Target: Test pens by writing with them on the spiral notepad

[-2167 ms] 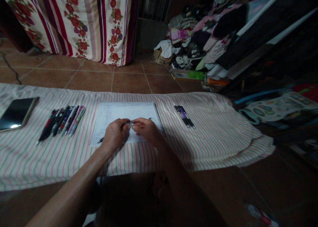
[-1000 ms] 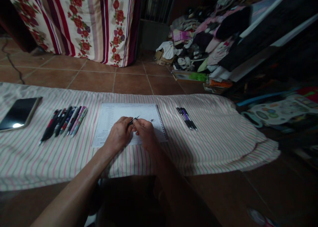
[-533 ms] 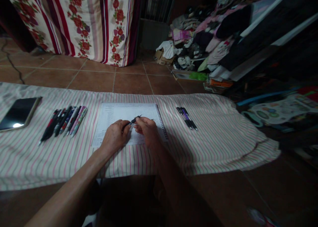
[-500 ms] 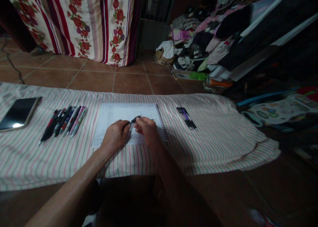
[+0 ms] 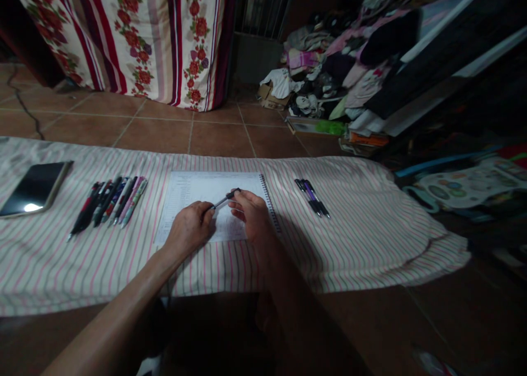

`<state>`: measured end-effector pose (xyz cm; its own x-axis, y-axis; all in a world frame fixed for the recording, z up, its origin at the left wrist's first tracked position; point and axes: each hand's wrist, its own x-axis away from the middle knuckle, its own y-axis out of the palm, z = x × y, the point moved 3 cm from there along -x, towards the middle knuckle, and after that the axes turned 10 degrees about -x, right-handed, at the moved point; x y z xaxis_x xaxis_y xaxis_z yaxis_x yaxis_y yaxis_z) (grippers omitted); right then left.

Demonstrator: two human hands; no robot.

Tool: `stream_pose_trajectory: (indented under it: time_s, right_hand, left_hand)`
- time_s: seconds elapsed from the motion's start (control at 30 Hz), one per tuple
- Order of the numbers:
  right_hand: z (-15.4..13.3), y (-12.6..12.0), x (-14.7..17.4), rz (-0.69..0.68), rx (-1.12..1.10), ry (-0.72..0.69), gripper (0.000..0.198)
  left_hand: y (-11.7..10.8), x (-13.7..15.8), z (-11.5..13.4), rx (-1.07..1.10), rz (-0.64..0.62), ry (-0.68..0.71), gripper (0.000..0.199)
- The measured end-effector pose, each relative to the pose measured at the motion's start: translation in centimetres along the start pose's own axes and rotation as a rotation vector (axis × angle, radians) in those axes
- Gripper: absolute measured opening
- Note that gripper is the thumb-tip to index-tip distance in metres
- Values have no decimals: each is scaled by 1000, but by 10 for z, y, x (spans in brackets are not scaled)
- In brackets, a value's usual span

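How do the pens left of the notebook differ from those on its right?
The left pens outnumber the right pens. The left pens' lower ends point leftward; the right pens', rightward. The left pens include red; the right pens don't. Both groups lie on striped cloth.

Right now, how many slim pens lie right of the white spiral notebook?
3 visible, close together: left black pen, middle purple pen, right black pen. Others may be hidden.

Striped cloth bears a dark-screened device, pen row, notebook and smaller pen cluster.
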<state>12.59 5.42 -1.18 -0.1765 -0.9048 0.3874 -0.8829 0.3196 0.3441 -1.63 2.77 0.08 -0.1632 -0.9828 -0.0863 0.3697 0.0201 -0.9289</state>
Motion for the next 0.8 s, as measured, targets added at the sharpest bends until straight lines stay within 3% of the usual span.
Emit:
stream_pose_trajectory:
  time_s: [0.3, 0.57, 0.8]
  right_hand:
    - [-2, -3, -3, 34, -33, -17, 7]
    - [-5, -7, -12, 56, -48, -118, 6]
    - [-8, -6, -18, 37, -117, -99, 4]
  left_hand:
    - [-1, 2, -2, -37, -18, -16, 31]
    - [-3, 2, -7, -94, -48, -69, 33]
    - [-4, 4, -12, -60, -67, -50, 32]
